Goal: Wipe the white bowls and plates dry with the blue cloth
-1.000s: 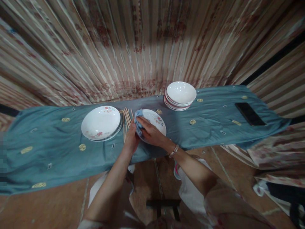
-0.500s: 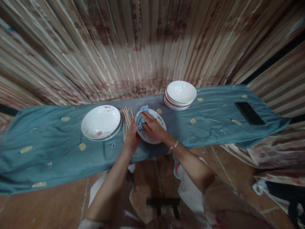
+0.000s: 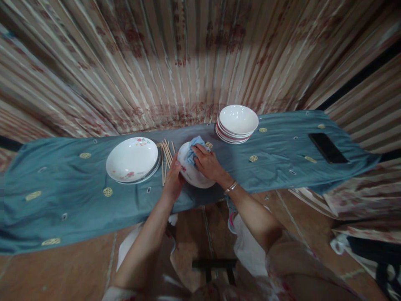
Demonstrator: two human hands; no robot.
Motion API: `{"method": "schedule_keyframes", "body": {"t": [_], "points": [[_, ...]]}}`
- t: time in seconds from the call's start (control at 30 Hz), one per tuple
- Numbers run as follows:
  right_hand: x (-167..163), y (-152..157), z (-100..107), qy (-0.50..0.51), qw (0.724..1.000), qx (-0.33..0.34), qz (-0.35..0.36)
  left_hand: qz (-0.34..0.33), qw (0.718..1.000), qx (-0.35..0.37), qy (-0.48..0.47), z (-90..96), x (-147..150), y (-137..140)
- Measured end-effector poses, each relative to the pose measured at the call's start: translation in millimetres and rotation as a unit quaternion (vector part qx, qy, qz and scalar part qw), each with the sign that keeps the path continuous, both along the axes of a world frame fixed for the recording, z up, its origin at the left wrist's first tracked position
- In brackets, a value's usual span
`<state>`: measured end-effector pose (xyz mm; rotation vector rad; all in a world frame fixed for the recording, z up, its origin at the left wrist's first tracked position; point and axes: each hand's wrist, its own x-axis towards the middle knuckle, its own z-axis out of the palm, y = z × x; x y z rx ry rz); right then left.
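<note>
A white plate with a floral pattern (image 3: 196, 177) is tilted slightly over the table in front of me. My left hand (image 3: 174, 177) grips its left edge, thumb on the upper face and the other fingers hidden beneath. In my right hand (image 3: 207, 162) is a light blue cloth (image 3: 194, 146), pressed onto the plate's surface near the far rim. Several wooden chopsticks (image 3: 166, 152) lie just left of the plate, close to my left fingers.
A stack of floral white plates (image 3: 133, 159) stands to the left. Stacked white bowls (image 3: 238, 121) with red bands sit at the back right. A black phone (image 3: 327, 147) rests far right on the teal tablecloth (image 3: 78, 196). Pleated curtains (image 3: 194, 75) hang behind the table.
My right hand has slid the cloth rightward across the plate, baring its left side. The plate appears turned a little; my left hand keeps its hold.
</note>
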<state>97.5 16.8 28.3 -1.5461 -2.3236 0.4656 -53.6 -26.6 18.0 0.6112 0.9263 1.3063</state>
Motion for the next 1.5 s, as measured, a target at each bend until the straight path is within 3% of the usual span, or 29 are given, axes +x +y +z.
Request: {"method": "schedule_keyframes", "body": {"t": [0.67, 1.0, 1.33, 1.5], "points": [[9.5, -3.3, 0.7, -0.139, 0.990, 0.014, -0.028, -0.002, 1.000, 0.001, 0.008, 0.0, -1.2, -0.3], [21.9, -6.3, 8.2, -0.168, 0.985, -0.040, -0.008, -0.002, 1.000, 0.000, 0.020, 0.2, -0.5, 0.1], [27.6, -11.9, 28.5, -0.246, 0.965, -0.088, 0.014, -0.006, 0.999, 0.018, 0.047, -4.3, -0.5, 2.6], [32.5, -10.5, 34.6, -0.229, 0.966, -0.119, 0.030, -0.004, 0.998, 0.022, 0.056, -3.3, 0.5, 2.4]]}}
